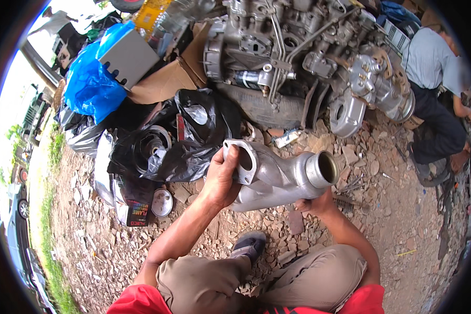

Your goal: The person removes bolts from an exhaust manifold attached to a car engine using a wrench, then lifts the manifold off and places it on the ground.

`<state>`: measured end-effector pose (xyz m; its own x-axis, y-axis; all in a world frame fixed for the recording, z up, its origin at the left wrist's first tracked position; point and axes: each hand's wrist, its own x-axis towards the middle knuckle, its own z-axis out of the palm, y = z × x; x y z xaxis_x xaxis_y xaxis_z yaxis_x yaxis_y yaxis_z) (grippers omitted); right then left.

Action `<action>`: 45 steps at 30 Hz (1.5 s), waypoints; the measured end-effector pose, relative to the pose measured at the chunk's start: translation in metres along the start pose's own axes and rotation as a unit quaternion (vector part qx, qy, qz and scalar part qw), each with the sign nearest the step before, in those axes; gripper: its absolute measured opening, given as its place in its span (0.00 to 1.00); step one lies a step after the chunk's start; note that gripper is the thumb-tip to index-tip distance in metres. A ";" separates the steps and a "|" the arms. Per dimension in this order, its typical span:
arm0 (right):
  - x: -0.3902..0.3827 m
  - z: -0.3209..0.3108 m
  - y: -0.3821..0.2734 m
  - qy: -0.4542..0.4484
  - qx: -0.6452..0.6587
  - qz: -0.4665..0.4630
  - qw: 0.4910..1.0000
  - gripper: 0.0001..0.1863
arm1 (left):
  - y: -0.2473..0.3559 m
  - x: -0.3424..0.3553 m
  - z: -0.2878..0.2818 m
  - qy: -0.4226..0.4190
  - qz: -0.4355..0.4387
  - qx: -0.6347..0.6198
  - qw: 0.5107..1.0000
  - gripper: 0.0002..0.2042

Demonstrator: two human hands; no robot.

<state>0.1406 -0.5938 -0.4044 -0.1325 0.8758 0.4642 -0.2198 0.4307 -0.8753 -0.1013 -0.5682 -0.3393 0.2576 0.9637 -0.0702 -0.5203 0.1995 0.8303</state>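
Nearest the camera are the person's bent knees in khaki trousers (298, 277) and a dark shoe (249, 245) planted on the rubble ground (392, 220). Above the knees both forearms rise to a silver metal pipe (277, 178), a short curved casting held in the air over the stones. The left hand (221, 177) is closed around the pipe's flat flanged end, fingers wrapped over the flange edge. The right hand (315, 203) cups the pipe from below near its round open mouth, fingers curled under the body; most of that hand is hidden behind the metal.

Just left of the pipe, on the ground, lie a small round metal lid (162, 202) and a dark carton (136, 201), and behind them crumpled black plastic bags (193, 136) with a round black part (149, 146) resting among them. Farther back sit a blue plastic bag (91, 83), a grey box (128, 55) and flattened cardboard (165, 78). Beyond the pipe stands a large grey engine (298, 57), lying on the stones with its pipes and housings exposed. At the far right another person (434, 89) in a grey shirt and dark trousers crouches beside the engine.
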 end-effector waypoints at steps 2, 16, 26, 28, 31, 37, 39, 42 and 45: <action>0.029 0.011 -0.038 -0.002 0.019 -0.011 1.000 0.56 | 0.022 -0.002 0.003 -0.015 0.051 0.073 0.996 0.23; 0.083 0.002 -0.154 0.018 -0.158 -0.015 0.987 0.44 | 0.129 0.039 0.073 -0.165 0.135 0.396 0.893 0.13; 0.096 -0.033 -0.182 0.015 -0.063 0.029 0.997 0.56 | 0.111 0.064 0.093 -0.230 -0.124 0.012 0.965 0.46; 0.097 -0.040 -0.175 -0.010 -0.065 0.053 0.996 0.56 | 0.108 0.051 0.101 -0.190 -0.203 0.090 0.956 0.45; 0.081 -0.046 -0.150 -0.037 -0.064 0.083 0.994 0.57 | 0.098 0.038 0.081 -0.276 -0.358 0.102 0.886 0.46; 0.062 -0.058 -0.104 -0.086 -0.036 0.151 0.984 0.56 | 0.045 0.029 0.069 -0.252 -0.457 0.119 0.845 0.37; 0.065 -0.066 -0.090 -0.066 -0.039 0.158 0.985 0.54 | 0.034 0.023 0.072 -0.194 -0.466 0.067 0.860 0.35; 0.072 -0.068 -0.080 0.058 -0.253 0.096 0.961 0.30 | 0.033 0.006 0.097 -0.141 -0.453 -0.007 0.880 0.34; 0.079 -0.062 -0.098 0.165 -0.263 0.128 0.942 0.16 | 0.030 0.004 0.109 -0.077 -0.437 -0.059 0.894 0.32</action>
<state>0.2115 -0.5528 -0.2903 0.2109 0.9483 0.2374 0.2996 0.1684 -0.9391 -0.0275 -0.5779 -0.2543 0.7118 0.3974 -0.5792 -0.1468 0.8905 0.4306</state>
